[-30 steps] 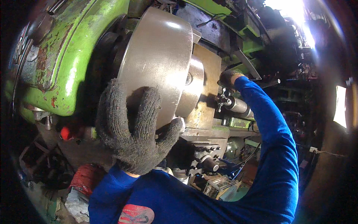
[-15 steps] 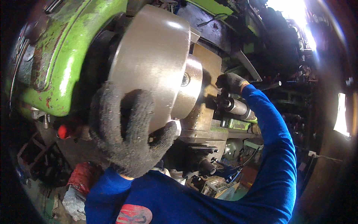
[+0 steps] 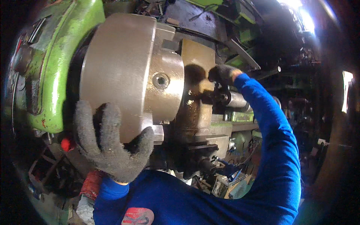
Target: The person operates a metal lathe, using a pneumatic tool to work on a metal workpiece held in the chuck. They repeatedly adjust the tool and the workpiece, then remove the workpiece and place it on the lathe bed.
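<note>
A broad steel lathe chuck fills the left middle, its jaws showing at the right-hand face. Between the jaws sits a shorter round metal piece with a socketed hole in its side. My left hand, in a grey knitted glove, lies against the chuck's near lower side with its fingers spread. Beyond the round piece stands an oily, tan metal block. My right hand, also gloved, is closed at the block's right side, above a steel cylinder. Whatever its fingers hold is hidden.
A green machine housing curves up at the left, with a red knob below it. Under the block are the tool carriage and a box of tools. A red bundle lies at lower left.
The view has shifted, so the chuck sits further left and more of its face shows. The socketed hole has come round into plainer sight. My left hand stays on the chuck.
</note>
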Demonstrator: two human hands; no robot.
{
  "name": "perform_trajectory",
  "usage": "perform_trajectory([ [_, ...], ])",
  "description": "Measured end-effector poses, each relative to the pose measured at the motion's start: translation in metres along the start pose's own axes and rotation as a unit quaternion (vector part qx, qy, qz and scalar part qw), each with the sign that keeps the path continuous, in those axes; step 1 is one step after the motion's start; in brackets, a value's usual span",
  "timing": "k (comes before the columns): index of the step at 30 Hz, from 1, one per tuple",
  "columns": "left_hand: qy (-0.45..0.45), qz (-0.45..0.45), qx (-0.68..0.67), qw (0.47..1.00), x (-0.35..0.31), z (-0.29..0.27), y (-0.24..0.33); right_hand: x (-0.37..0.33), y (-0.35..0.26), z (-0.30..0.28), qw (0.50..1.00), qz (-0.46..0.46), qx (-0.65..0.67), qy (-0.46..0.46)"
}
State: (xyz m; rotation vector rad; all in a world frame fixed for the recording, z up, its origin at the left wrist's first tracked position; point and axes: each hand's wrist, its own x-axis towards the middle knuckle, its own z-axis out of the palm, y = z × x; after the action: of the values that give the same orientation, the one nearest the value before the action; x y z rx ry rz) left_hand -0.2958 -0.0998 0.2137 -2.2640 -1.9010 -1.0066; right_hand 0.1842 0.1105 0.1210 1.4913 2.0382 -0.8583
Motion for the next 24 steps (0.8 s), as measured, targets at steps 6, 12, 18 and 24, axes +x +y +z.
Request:
perform_trajectory([
  [6,-0.023,0.019,0.024,0.999,0.003,-0.005,-0.001,0.012,-0.029,-0.012,0.970,-0.012,-0.237,-0.054],
  [12,-0.015,0.015,0.027,0.999,-0.001,-0.005,-0.003,0.011,-0.040,-0.016,0.975,0.001,-0.207,-0.080],
  [18,-0.014,0.041,0.023,0.999,-0.001,-0.007,-0.007,0.030,0.052,0.027,0.927,0.231,-0.289,0.057],
  [24,-0.018,0.079,0.021,0.997,0.003,-0.007,-0.015,0.054,0.002,0.026,0.922,0.222,-0.316,-0.027],
])
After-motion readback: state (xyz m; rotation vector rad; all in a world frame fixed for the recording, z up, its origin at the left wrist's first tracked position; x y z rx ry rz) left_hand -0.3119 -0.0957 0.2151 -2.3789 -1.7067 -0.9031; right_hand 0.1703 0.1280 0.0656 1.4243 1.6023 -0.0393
